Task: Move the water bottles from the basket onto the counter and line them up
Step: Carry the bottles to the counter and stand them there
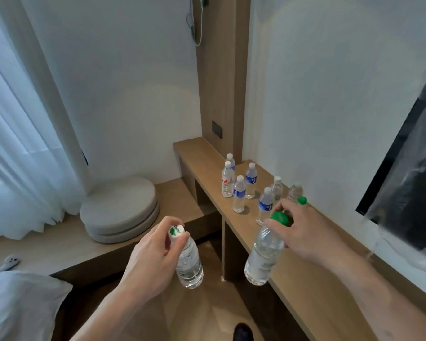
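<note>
Green-capped bottle (263,252) hung from my right hand (303,232), its grip pinching the cap above the wooden surface's (305,286) front edge. My left hand (153,252) pinched a white-capped bottle (188,262) over the floor. Other bottles (239,195) stood toward the surface's far end.

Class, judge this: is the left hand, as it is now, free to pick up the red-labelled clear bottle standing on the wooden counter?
Probably not: the left hand already grips a white-capped clear bottle by its neck, away from the red-labelled bottle on the counter.
</note>
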Tool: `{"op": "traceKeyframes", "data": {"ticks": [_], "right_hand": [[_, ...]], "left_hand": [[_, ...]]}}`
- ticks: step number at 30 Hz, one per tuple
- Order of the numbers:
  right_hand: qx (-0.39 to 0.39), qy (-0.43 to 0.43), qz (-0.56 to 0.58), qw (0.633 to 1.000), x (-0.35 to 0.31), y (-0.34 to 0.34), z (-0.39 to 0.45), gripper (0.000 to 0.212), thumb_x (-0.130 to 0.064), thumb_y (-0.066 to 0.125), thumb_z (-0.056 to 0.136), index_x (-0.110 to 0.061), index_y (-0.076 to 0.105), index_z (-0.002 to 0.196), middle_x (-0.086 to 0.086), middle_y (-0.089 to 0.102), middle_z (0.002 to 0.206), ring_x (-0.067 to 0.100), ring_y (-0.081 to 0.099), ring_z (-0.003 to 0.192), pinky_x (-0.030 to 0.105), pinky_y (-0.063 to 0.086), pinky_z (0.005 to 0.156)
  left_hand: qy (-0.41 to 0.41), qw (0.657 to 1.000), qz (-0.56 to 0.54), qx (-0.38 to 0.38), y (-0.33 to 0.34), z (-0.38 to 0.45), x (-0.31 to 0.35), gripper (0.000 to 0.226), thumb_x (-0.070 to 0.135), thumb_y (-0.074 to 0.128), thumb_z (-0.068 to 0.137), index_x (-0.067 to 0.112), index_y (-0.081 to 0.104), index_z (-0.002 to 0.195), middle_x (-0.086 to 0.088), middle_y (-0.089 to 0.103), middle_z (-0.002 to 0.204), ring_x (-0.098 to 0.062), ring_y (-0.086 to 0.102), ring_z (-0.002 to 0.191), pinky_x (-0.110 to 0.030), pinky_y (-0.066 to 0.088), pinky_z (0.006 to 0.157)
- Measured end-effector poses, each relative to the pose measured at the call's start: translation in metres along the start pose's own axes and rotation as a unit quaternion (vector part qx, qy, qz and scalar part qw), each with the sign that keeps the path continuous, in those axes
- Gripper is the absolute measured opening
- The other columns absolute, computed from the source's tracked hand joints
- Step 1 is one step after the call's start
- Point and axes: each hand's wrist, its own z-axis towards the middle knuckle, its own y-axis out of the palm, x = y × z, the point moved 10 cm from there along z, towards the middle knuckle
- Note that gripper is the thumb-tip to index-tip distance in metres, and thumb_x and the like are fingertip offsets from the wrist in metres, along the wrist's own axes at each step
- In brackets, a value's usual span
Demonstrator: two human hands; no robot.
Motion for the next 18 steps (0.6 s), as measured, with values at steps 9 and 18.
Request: {"op": "traceKeyframes", "data": {"ticks": [9,18], "right_hand": [[0.075,-0.018,0.053,0.996,0.002,-0.023,0.154,0.024,-0.051,0.067,0.098,-0.028,0.062,0.092,-0.004,0.065,0.074,0.01,0.057,0.06,0.024,0.043,0.054],[0.134,-0.037,0.059,0.988,0.018,-0.058,0.325,0.022,-0.045,0.067,0.099,-0.024,0.063,0.094,-0.006,0.065,0.077,0.013,0.059,0.068,0.028,0.044,0.057]], "left_hand": [[0.014,1.0,0.004,0.006,0.028,0.162,-0.019,0.021,0.051,0.049,0.101,0.038,0.053,0.116,0.012,0.056,0.082,-0.005,0.055,0.075,-0.013,0.036,0.06],[0.006,0.999,-0.014,0.03,0.054,0.318,-0.03,0.022,0.047,0.052,0.101,0.033,0.054,0.118,0.013,0.064,0.101,-0.008,0.061,0.086,-0.018,0.042,0.065]]}}
